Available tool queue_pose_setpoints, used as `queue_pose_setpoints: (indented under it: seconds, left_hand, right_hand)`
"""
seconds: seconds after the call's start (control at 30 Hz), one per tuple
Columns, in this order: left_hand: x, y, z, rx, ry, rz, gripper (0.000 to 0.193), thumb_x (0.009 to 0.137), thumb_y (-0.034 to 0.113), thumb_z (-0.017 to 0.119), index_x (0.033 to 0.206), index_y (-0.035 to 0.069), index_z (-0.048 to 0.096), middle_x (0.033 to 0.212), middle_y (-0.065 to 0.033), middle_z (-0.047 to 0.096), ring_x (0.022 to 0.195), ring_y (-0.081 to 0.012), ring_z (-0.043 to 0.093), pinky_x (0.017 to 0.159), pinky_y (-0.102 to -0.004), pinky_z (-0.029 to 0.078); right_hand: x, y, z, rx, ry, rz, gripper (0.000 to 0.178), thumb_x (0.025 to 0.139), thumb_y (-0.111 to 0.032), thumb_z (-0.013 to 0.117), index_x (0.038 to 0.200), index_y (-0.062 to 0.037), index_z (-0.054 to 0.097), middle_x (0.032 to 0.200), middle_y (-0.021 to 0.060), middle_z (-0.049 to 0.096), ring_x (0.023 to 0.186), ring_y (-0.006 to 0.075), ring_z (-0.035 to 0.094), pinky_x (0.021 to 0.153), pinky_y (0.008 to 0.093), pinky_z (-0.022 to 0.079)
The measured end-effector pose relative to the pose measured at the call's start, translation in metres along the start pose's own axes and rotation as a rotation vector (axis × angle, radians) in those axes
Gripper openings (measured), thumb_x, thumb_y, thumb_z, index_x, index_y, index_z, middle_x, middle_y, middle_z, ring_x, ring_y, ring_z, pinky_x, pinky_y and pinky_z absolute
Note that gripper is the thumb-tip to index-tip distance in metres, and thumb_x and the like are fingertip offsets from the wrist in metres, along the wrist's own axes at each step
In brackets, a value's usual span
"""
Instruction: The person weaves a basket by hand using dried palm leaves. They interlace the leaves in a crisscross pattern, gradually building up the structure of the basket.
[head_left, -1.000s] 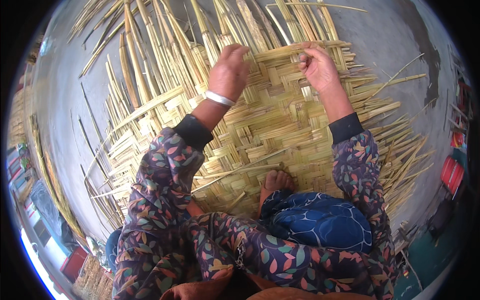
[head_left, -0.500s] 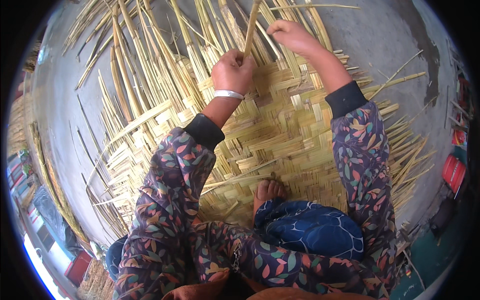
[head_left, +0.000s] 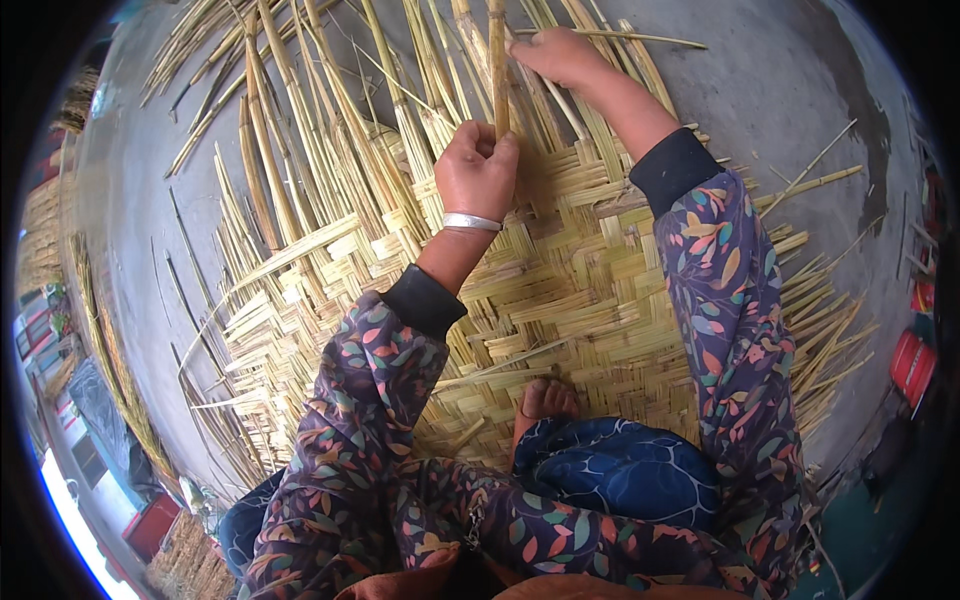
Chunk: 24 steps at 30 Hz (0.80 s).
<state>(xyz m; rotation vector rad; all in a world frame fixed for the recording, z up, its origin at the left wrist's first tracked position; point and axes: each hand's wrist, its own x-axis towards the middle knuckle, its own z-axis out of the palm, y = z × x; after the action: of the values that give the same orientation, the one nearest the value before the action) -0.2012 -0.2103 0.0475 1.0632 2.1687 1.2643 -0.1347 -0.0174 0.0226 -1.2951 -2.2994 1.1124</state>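
Note:
A tan split cane strip (head_left: 498, 75) rises from my left hand (head_left: 477, 175), whose thumb and fingers are closed on its lower end. My right hand (head_left: 562, 57) is farther forward, fingers curled together, with the tips right beside the strip's upper part. Whether those fingertips grip the strip or something small, I cannot make out. Beneath both hands spreads a woven cane mat (head_left: 540, 290) in a zigzag pattern. Long unwoven cane strips (head_left: 290, 130) fan out from its far edge. My bare foot (head_left: 547, 398) rests on the mat's near part.
Shorter strip ends (head_left: 825, 330) stick out along the mat's right side. A thin reed (head_left: 640, 38) lies across the far strips. Grey floor (head_left: 760, 80) surrounds the mat. A red container (head_left: 911, 368) stands at the far right, and a bundle of long stalks (head_left: 115, 350) lies at the left.
My right hand has moved left, up to the raised strip. The left hand still holds that strip, which now stands straighter. The whole view has shifted slightly.

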Motion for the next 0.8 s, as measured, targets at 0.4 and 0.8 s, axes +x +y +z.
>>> queue_pose_setpoints:
  seconds: [0.4, 0.8]
  left_hand:
    - [-0.007, 0.004, -0.006, -0.242, 0.000, -0.064, 0.015, 0.083, 0.011, 0.066, 0.078, 0.001, 0.056, 0.062, 0.0008, 0.055, 0.055, -0.0043, 0.049, 0.047, -0.0229, 0.041]
    - [-0.004, -0.016, -0.001, -0.318, 0.037, -0.015, 0.016, 0.085, 0.011, 0.065, 0.081, 0.000, 0.054, 0.064, 0.0011, 0.054, 0.057, -0.0057, 0.048, 0.051, -0.0229, 0.042]
  right_hand:
    - [-0.003, -0.017, -0.015, 1.069, -0.291, 0.144, 0.040, 0.091, -0.037, 0.059, 0.114, -0.0044, 0.059, 0.098, 0.0078, 0.064, 0.084, 0.0170, 0.064, 0.074, 0.0298, 0.054]
    - [-0.002, -0.031, -0.022, 0.642, -0.062, -0.008, 0.016, 0.084, -0.014, 0.062, 0.092, 0.0002, 0.061, 0.071, 0.0085, 0.061, 0.054, 0.0177, 0.056, 0.047, 0.0315, 0.045]
